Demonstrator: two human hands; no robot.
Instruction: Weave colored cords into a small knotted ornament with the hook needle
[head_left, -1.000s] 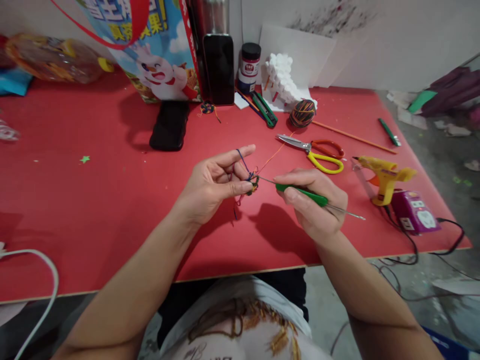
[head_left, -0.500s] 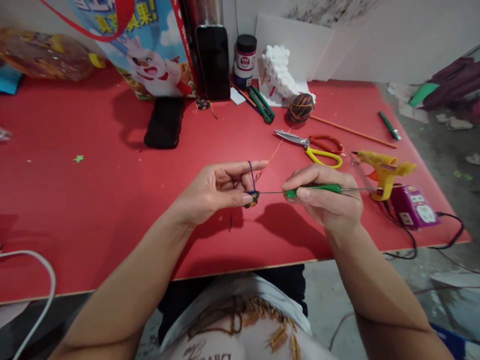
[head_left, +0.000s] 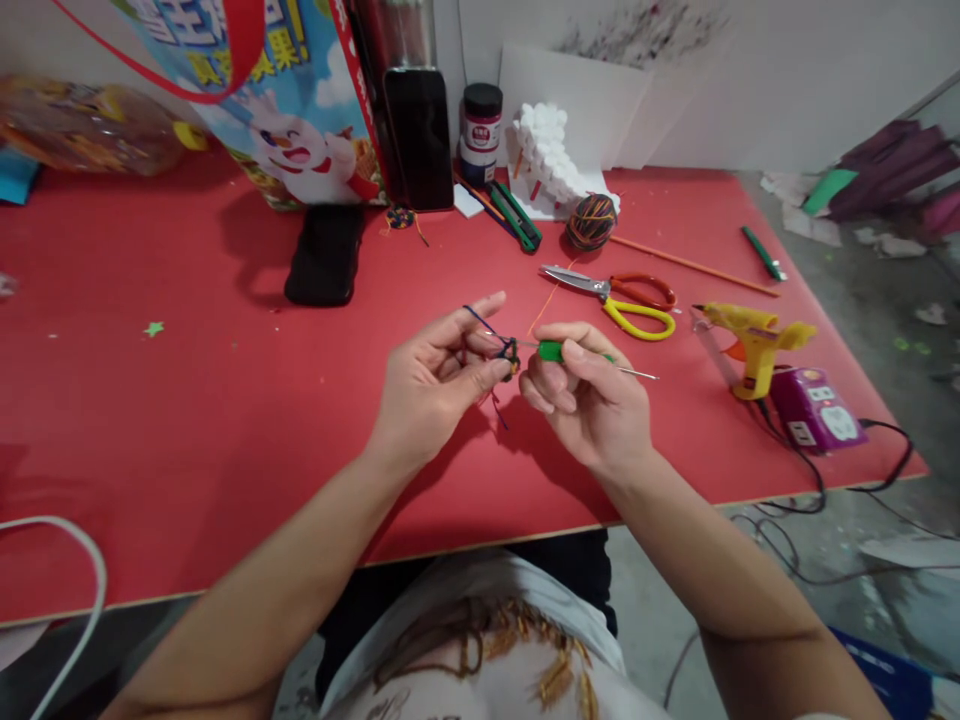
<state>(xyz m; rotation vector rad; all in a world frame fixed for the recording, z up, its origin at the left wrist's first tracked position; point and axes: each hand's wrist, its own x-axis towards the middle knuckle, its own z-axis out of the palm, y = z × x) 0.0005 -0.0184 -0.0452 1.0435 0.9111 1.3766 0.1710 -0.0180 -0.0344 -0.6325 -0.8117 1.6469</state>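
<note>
Between thumb and fingers, my left hand (head_left: 431, 375) pinches a small dark multicoloured crochet piece (head_left: 511, 362). A dark blue strand of yarn runs from the piece over my raised left forefinger, and a loose tail hangs below. My right hand (head_left: 592, 385) is closed round the green handle of a crochet hook (head_left: 551, 351). The hook's thin metal shaft points left and meets the piece; its other metal end sticks out to the right. An orange strand leads from behind my hands up toward the multicoloured yarn ball (head_left: 591, 222).
Scissors (head_left: 607, 293) lie beyond my right hand. A yellow glue gun (head_left: 756, 340) and a purple box (head_left: 817, 410) with cables stand at right. At the back are a dark phone (head_left: 327, 255), a green cutter (head_left: 515, 215), a jar (head_left: 481, 132) and a printed bag (head_left: 292, 110).
My right hand has moved left and turned, bringing the hook's handle close to the crochet piece. The shaft now reaches into or behind the piece. My left hand has tilted and risen slightly.
</note>
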